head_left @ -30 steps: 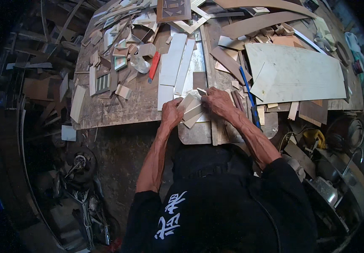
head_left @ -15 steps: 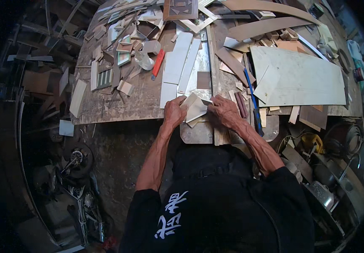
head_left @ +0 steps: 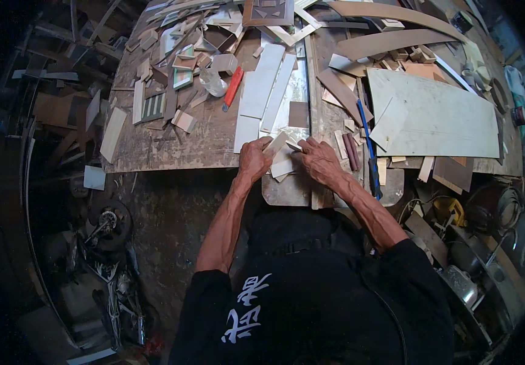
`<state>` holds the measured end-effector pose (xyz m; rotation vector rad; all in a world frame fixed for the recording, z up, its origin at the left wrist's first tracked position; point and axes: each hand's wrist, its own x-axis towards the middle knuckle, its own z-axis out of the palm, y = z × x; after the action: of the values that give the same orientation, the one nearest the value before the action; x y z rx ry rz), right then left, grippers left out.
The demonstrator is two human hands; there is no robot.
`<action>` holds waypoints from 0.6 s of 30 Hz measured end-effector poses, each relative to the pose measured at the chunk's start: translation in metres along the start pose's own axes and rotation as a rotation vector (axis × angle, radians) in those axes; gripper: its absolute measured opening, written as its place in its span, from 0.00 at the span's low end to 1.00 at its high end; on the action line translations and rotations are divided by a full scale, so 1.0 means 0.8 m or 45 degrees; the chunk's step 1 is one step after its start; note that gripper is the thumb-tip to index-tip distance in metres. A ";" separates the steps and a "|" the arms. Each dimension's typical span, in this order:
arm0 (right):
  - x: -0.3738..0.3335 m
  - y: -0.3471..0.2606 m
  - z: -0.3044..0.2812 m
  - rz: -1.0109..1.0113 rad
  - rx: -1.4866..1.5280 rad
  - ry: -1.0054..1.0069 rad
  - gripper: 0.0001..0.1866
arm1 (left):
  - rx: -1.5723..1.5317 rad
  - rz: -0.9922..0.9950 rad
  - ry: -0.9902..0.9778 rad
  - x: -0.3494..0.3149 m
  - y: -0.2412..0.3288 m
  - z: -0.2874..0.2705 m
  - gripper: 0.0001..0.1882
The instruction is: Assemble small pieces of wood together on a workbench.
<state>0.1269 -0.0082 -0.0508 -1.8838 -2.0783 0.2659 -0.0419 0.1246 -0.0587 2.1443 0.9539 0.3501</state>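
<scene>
Near the front edge of the workbench, my left hand [head_left: 255, 159] is closed on a small, thin piece of pale wood [head_left: 276, 144], which it holds tilted. Opposite it, my right hand [head_left: 322, 163] has its fingers bent at another narrow pale edge; whether this is part of the same piece I cannot make out. Below the fingers, a small pale flat piece [head_left: 283, 168] lies over a worn board [head_left: 285, 192] that juts out from the bench. Long white strips [head_left: 261, 82] and a dark brown square [head_left: 299, 114] lie just beyond my hands.
The workbench [head_left: 171, 149] carries several wood offcuts at the left and a red utility knife [head_left: 232, 88]. To the right are a blue saw-like tool [head_left: 366, 131], two dark red sticks [head_left: 352, 152] and a large pale panel [head_left: 436, 115]. Curved brown strips [head_left: 396, 41] lie farther back.
The pale piece between my hands has been turned, so its broad face shows less and narrow edges show more. My hands have stayed nearly in place; the view has shifted slightly.
</scene>
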 end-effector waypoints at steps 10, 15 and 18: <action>0.010 0.004 -0.001 -0.001 0.083 0.022 0.07 | -0.037 -0.033 0.004 0.001 -0.001 0.002 0.14; 0.014 0.000 -0.020 0.001 0.150 -0.024 0.08 | 0.034 -0.014 0.009 -0.001 0.006 -0.002 0.12; 0.015 0.000 -0.018 -0.038 0.129 -0.013 0.08 | 0.062 0.008 0.018 -0.002 0.011 -0.002 0.10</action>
<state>0.1314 0.0028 -0.0362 -1.7952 -2.0574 0.3676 -0.0395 0.1203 -0.0510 2.1922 0.9733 0.3488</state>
